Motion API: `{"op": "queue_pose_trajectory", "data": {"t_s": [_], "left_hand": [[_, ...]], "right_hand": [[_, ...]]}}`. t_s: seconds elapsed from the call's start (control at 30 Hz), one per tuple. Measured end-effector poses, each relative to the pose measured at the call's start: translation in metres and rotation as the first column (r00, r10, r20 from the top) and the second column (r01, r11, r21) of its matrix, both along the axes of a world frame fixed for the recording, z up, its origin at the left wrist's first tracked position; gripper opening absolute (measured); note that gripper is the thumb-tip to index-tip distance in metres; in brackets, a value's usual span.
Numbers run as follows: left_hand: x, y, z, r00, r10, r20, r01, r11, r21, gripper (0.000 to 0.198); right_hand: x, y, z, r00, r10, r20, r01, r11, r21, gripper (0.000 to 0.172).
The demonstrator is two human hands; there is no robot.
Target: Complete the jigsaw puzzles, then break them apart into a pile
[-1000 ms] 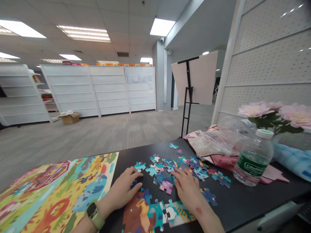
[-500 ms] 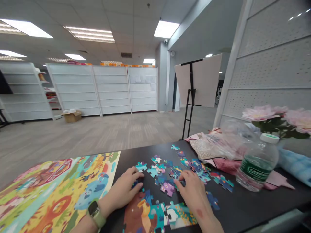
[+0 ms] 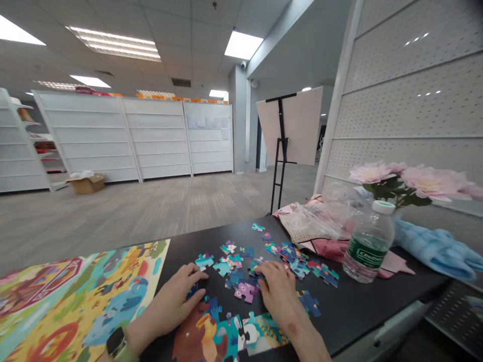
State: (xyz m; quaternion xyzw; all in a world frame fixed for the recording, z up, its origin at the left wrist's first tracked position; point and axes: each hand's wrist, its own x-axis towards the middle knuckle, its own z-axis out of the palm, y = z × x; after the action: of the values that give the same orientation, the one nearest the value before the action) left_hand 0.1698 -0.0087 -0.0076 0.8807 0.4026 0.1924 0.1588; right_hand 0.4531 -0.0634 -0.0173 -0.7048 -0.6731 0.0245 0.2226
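My left hand [image 3: 169, 304] lies flat on the black table [image 3: 362, 311], fingers stretched out, with its fingertips on a small dark blue puzzle piece [image 3: 192, 290]. My right hand [image 3: 281, 296] rests palm down beside it, fingers spread over the loose puzzle pieces [image 3: 241, 291] scattered in the middle. A joined section of the puzzle [image 3: 226, 334] sits at the near edge between my wrists. A colourful reference picture [image 3: 75, 301] lies flat at the left. A smartwatch [image 3: 116, 344] is on my left wrist.
A water bottle [image 3: 368, 241] stands at the right, next to a pink patterned cloth in clear plastic [image 3: 313, 226]. Pink flowers [image 3: 407, 181] and a blue cloth [image 3: 433, 246] lie further right. An easel [image 3: 287, 130] stands behind the table; white shelves line the far wall.
The view has swung to the right. My right hand's fingers have stretched forward over the loose pieces after curling back half a second ago. My left hand has stayed on the dark blue piece.
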Motion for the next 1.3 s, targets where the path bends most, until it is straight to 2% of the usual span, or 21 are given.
{"op": "queue_pose_trajectory", "data": {"t_s": [0.1, 0.23, 0.33, 0.4, 0.57, 0.77, 0.9, 1.03, 1.13, 1.3], "left_hand": [[0.001, -0.001, 0.002, 1.000, 0.005, -0.018, -0.005, 1.000, -0.005, 0.027], [0.000, -0.001, 0.002, 1.000, 0.004, -0.011, -0.004, 1.000, -0.008, 0.028], [0.000, -0.001, 0.003, 1.000, 0.004, -0.015, -0.004, 1.000, -0.005, 0.027], [0.000, -0.002, 0.004, 1.000, 0.007, -0.020, -0.007, 1.000, -0.004, 0.027], [0.001, -0.003, 0.005, 0.999, 0.009, -0.031, -0.009, 1.000, 0.002, 0.027], [-0.001, -0.003, 0.003, 1.000, 0.007, -0.027, -0.007, 1.000, -0.002, 0.027], [-0.001, -0.002, 0.002, 1.000, 0.005, -0.025, -0.005, 1.000, 0.002, 0.027], [-0.001, -0.005, 0.008, 1.000, -0.015, -0.005, 0.014, 1.000, -0.020, 0.028], [0.001, -0.010, 0.016, 0.997, -0.073, 0.003, 0.073, 0.996, -0.048, 0.042], [0.004, -0.016, 0.021, 0.982, -0.177, -0.069, 0.169, 0.979, -0.110, 0.078]], "right_hand": [[0.005, 0.000, 0.002, 1.000, -0.021, -0.011, 0.022, 0.999, 0.032, 0.035], [0.024, 0.000, 0.003, 0.977, -0.211, 0.028, 0.211, 0.977, 0.009, 0.029], [0.031, 0.001, 0.004, 0.950, -0.308, 0.051, 0.308, 0.951, 0.011, 0.034], [0.028, 0.001, 0.003, 0.954, -0.290, 0.074, 0.288, 0.957, 0.030, 0.037], [0.015, 0.000, -0.003, 0.981, -0.142, 0.136, 0.140, 0.990, 0.018, 0.036], [0.014, -0.001, -0.004, 0.998, 0.001, 0.059, -0.002, 1.000, 0.003, 0.029], [0.013, 0.001, -0.002, 1.000, 0.030, -0.008, -0.030, 1.000, -0.005, 0.030], [0.012, 0.004, -0.004, 0.999, 0.012, -0.036, -0.011, 1.000, 0.017, 0.042], [0.013, 0.004, -0.009, 1.000, 0.006, -0.031, -0.006, 1.000, 0.009, 0.048], [0.017, 0.000, -0.006, 1.000, -0.015, -0.011, 0.015, 1.000, -0.025, 0.041]]}}
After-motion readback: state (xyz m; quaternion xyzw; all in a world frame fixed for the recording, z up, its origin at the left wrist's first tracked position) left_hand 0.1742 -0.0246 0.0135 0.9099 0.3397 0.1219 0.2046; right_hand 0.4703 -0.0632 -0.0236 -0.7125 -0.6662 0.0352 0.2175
